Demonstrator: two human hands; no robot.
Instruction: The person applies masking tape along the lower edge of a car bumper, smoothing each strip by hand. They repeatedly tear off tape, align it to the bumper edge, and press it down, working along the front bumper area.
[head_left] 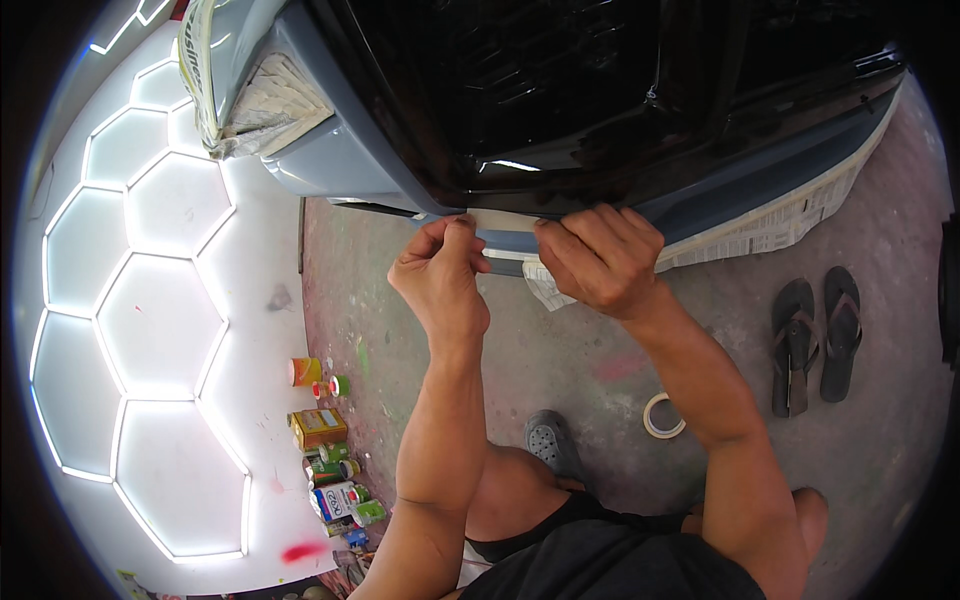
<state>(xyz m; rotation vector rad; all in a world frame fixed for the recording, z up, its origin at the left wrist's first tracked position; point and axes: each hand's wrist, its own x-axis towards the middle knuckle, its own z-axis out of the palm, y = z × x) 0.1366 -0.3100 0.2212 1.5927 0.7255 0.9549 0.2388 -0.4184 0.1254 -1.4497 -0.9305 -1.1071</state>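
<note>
A short cream strip of masking tape [507, 219] stretches between my two hands, along the line where the glossy black panel [560, 180] meets the grey-blue car bumper [720, 203]. My left hand [445, 275] is closed, thumb and forefinger pinching the strip's left end. At its other end my right hand [603, 258] is closed too, its fingers curled down against the bumper. Newspaper masking [770, 228] edged with tape runs along the bumper's lower edge, and a loose corner of it hangs below my right hand. My fingers hide both strip ends.
On the floor lie a tape roll [664, 416] and a pair of dark flip-flops [797, 345]. Several paint cans [318, 428] line the base of the white wall with hexagonal lights [165, 320]. Wrapped masking paper [272, 105] covers a part at the upper left.
</note>
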